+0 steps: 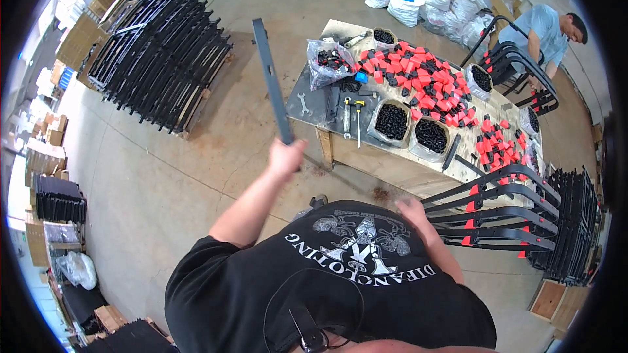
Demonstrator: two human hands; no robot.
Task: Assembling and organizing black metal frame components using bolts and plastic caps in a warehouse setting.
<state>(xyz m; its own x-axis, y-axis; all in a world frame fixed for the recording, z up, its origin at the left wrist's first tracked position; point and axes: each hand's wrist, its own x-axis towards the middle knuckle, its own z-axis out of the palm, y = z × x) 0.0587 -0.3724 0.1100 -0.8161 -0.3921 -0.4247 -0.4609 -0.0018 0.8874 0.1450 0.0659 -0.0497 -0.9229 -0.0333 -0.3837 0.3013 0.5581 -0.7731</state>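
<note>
Your left hand (285, 157) is clamped around the near end of the black bar (271, 78), which points to the far side over the floor, left of the bench (392, 171); perhaps you hold it so to keep its length free of the bench. Your right hand (410, 210) is beside the bent black tubes (500, 210) (I cannot tell if its fingers close on one). Farther, red pieces (425, 82) lie heaped, probably for easy picking.
</note>
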